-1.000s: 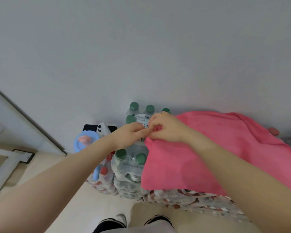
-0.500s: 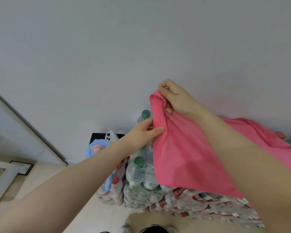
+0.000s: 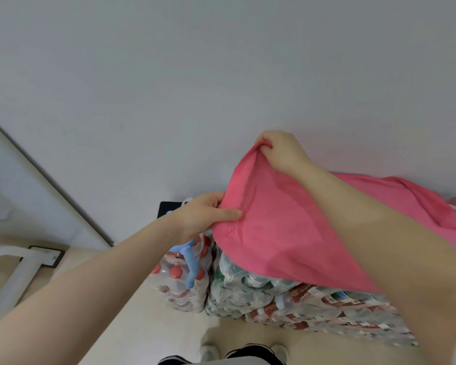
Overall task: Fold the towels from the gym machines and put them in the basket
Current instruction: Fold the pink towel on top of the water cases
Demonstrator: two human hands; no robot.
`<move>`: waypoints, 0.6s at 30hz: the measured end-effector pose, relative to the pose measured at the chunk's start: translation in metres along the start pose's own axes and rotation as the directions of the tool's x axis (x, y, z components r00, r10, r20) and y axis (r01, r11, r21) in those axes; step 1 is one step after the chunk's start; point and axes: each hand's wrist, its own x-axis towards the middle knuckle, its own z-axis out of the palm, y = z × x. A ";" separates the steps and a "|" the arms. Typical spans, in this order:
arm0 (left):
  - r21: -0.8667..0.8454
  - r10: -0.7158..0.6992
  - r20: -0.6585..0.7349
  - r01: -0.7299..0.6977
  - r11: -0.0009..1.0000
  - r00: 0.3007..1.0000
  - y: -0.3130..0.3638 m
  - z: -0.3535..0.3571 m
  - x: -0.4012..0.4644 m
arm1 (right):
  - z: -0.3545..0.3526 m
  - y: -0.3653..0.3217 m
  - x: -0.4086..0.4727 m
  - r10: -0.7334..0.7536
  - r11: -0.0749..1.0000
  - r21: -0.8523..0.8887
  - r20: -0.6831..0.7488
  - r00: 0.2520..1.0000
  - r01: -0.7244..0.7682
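Right hand pinches the pink towel by its raised corner; left hand grips the lower edge (thumb on top). Towel drapes over shrink-wrapped bottle packs.

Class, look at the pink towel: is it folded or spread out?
Spread out, not folded. The pink towel drapes in one layer over the packs of bottles; the left hand and right hand lift its near edge.

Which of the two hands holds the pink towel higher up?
The right hand: it pinches the pink towel up by the wall, while the left hand grips its lower edge.
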 end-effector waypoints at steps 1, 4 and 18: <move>-0.003 -0.018 0.014 0.018 1.000 1.000 -0.001 -0.003 -0.003 | 0.005 -0.003 0.004 0.053 0.996 0.068 -0.004 0.999 -0.053; 0.030 -0.078 0.048 0.077 0.997 0.996 -0.010 -0.011 -0.012 | 0.018 -0.017 0.011 0.246 0.891 0.399 -0.023 0.969 -0.216; 0.794 0.182 -0.454 0.304 0.526 0.872 -0.031 -0.012 0.000 | 0.037 0.023 -0.065 0.068 0.994 0.088 -0.040 0.997 -0.064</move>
